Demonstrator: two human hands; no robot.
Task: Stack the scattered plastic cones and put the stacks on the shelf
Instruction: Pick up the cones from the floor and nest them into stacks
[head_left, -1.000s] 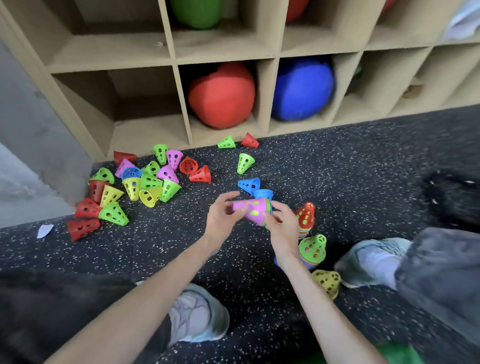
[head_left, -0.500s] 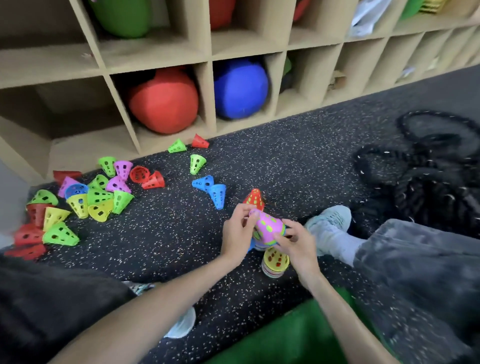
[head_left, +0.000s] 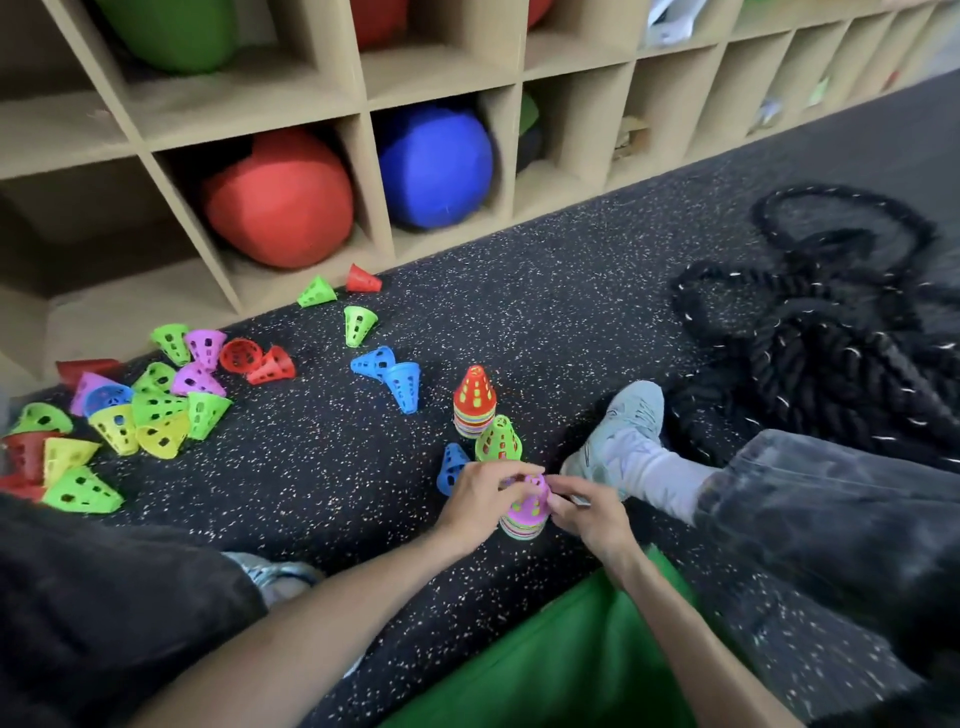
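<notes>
1. Left hand (head_left: 480, 499) and right hand (head_left: 589, 512): fingers of both curled round the purple-topped stack (head_left: 524, 512), which stands upright on the floor (head_left: 545, 322) between them.
2. Just behind: a blue cone (head_left: 451, 467), a green-topped stack (head_left: 498, 440), then a red-topped stack (head_left: 474, 401), all upright.
3. Further left, loose cones (head_left: 156, 400) lie scattered; two blue ones (head_left: 389, 371) touch.
4. Farthest: shelf (head_left: 363, 171), with a red ball (head_left: 280, 200) and a blue ball (head_left: 436, 163) in neighbouring compartments.

We see both hands, left (head_left: 480, 499) and right (head_left: 589, 512), pinching a purple cone (head_left: 529, 503) atop a stack (head_left: 521, 527); beyond the grip stand a green-topped stack (head_left: 497, 440) and a red-topped stack (head_left: 474, 402).
</notes>
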